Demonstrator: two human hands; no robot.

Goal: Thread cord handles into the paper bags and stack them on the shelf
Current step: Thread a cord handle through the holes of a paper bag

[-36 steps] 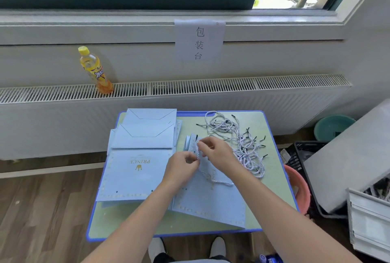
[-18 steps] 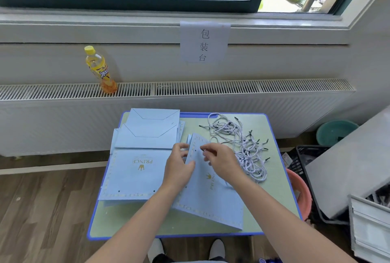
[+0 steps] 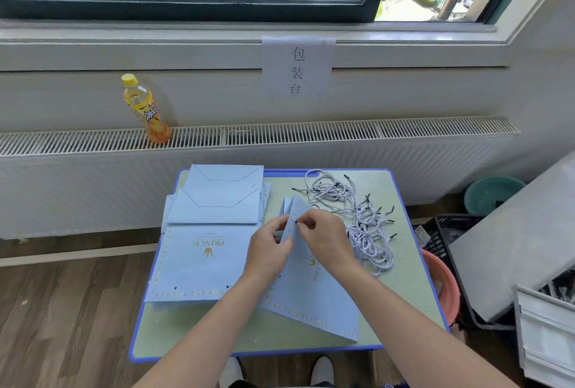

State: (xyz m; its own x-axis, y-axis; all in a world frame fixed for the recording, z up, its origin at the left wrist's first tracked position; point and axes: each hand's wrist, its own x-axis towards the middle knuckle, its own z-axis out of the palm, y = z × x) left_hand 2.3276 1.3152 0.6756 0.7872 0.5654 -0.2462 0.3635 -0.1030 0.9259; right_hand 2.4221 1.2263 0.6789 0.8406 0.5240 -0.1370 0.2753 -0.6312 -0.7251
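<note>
Your left hand (image 3: 270, 247) curls round the top edge of the paper bag (image 3: 311, 288) at table (image 3: 401, 303) centre, thumb over the rim. Your right hand (image 3: 323, 236) pinches a black cord tip (image 3: 296, 222) against the bag's rim. The loose cords (image 3: 357, 219) lie at 2 o'clock, flat bags (image 3: 205, 250) at 9 o'clock.
</note>
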